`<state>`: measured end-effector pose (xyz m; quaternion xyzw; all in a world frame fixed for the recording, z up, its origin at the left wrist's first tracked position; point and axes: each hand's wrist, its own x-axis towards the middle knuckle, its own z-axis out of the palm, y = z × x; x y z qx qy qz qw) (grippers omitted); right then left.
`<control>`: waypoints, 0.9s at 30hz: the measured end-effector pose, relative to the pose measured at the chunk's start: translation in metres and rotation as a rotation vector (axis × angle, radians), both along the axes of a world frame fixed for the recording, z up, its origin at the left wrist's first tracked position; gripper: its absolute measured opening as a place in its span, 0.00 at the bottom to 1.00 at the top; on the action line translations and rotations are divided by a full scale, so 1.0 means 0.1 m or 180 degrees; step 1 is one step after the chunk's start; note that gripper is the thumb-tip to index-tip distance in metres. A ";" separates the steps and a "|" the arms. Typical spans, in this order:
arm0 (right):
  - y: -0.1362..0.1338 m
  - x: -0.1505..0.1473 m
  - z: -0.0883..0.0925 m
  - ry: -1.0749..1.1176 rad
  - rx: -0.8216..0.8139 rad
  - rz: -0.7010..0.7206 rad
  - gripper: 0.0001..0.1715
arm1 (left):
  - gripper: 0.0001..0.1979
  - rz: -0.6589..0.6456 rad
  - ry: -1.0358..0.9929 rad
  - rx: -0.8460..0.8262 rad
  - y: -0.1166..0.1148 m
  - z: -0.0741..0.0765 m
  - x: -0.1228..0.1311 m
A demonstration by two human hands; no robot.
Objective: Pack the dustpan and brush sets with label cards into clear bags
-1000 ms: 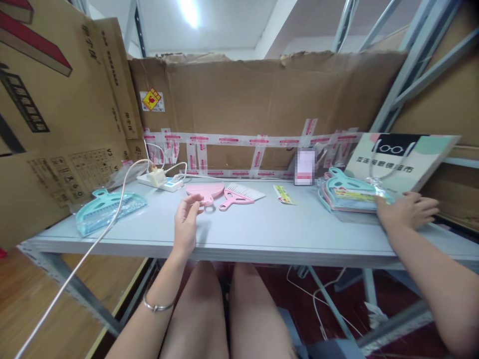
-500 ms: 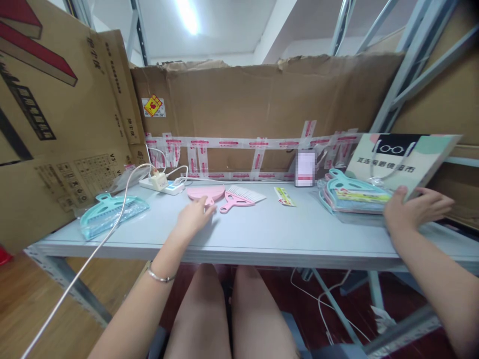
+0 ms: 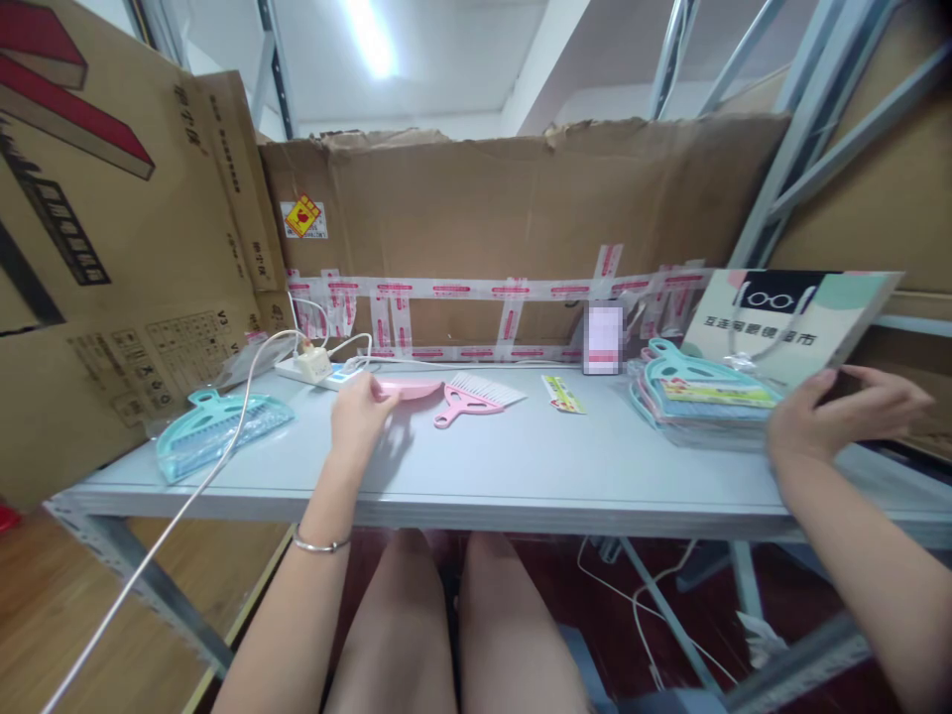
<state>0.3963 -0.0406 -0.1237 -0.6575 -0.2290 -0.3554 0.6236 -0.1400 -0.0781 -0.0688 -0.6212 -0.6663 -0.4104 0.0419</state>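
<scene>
My left hand pinches a small pink dustpan by its left end, and the pan looks tilted up off the tabletop. Just right of it lies a pink hand brush with white bristles. At the right, my right hand has its fingers stretched out, beside a stack of plastic-wrapped dustpan sets with a light blue one on top. Its thumb is close to the lower edge of a white paper bag with a glasses picture; whether they touch, I cannot tell.
A wrapped light blue dustpan set lies at the left under a white cable. Behind are a power strip, a colourful card and a propped phone. A cardboard wall closes off the table's back.
My left hand has taken hold of the pink dustpan, tilted it and drawn slightly left. My right hand stays by the stack, its fingers shifting a little.
</scene>
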 end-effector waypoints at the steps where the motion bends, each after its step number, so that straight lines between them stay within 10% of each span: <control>1: 0.00 0.00 -0.02 -0.0306 0.0145 0.0011 0.16 | 0.10 -0.0041 -0.0217 0.0289 -0.01 0.04 -0.05; 7: -0.02 -0.42 0.16 -0.1688 0.0749 0.0523 0.17 | 0.22 -0.1021 -0.1500 0.1689 0.05 0.53 -0.35; 13: -0.01 -1.83 0.64 -0.2118 0.0233 0.2552 0.13 | 0.13 -0.2705 -0.2279 0.0860 0.30 0.89 -0.28; 16: -0.01 -2.53 0.78 -0.2210 -0.0588 0.3486 0.21 | 0.14 -0.3184 -0.2393 0.0341 0.43 0.88 -0.05; 20: -0.05 -3.03 0.79 -0.0625 -0.2006 0.5562 0.23 | 0.18 -0.3559 -0.2623 0.0090 0.57 0.78 0.22; 27: 0.01 -3.02 0.46 0.0400 -0.1628 0.5502 0.23 | 0.28 -0.3682 -0.1953 -0.1273 0.57 0.52 0.19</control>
